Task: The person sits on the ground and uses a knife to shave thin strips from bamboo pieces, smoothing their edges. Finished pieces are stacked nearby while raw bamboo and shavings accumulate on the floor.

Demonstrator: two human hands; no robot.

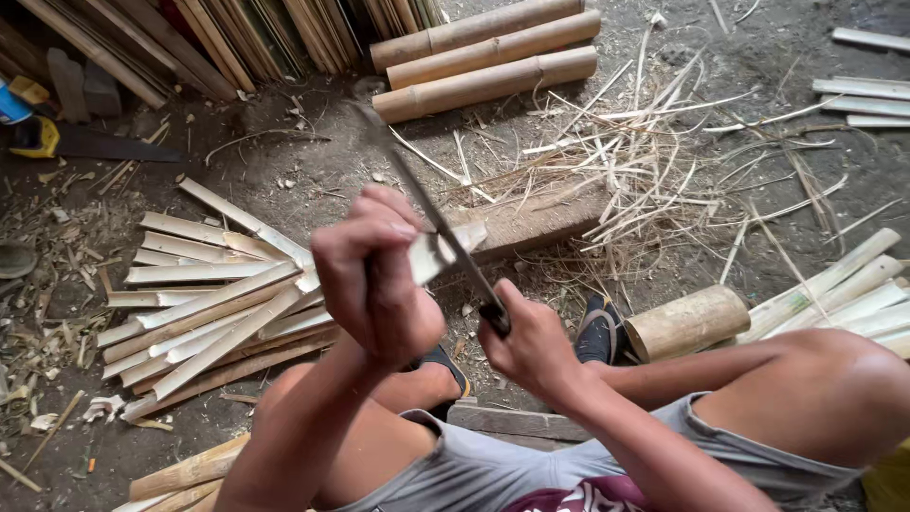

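Gripping a split bamboo slat [445, 248] near its upper end, the left hand [374, 280] is closed tight into a fist, knuckles toward the camera, thumb folded over the fingers. The slat's pale end juts out to the right of the fist and tilts slightly upward. The right hand [531, 346] is closed around the dark handle of a long knife [431, 213], whose blade runs up and to the left from the handle and crosses the slat just beside the left fist, its edge meeting the slat's end. The blade's tip is blurred against the dirt floor [322, 161].

Both forearms rise from the bottom of the view and meet near the middle, the left one steep, the right one coming in lower from the right across a bent knee. The person sits low in grey shorts, with dark sandals [599, 332] beneath the hands.

To the left of the hands a loose pile of flat bamboo strips [209, 313] lies fanned on the ground. A short bamboo section [687, 322] lies just right of the sandals. Three round bamboo poles [488, 57] lie side by side at the top, and thin shavings [654, 152] are scattered to the right of them.
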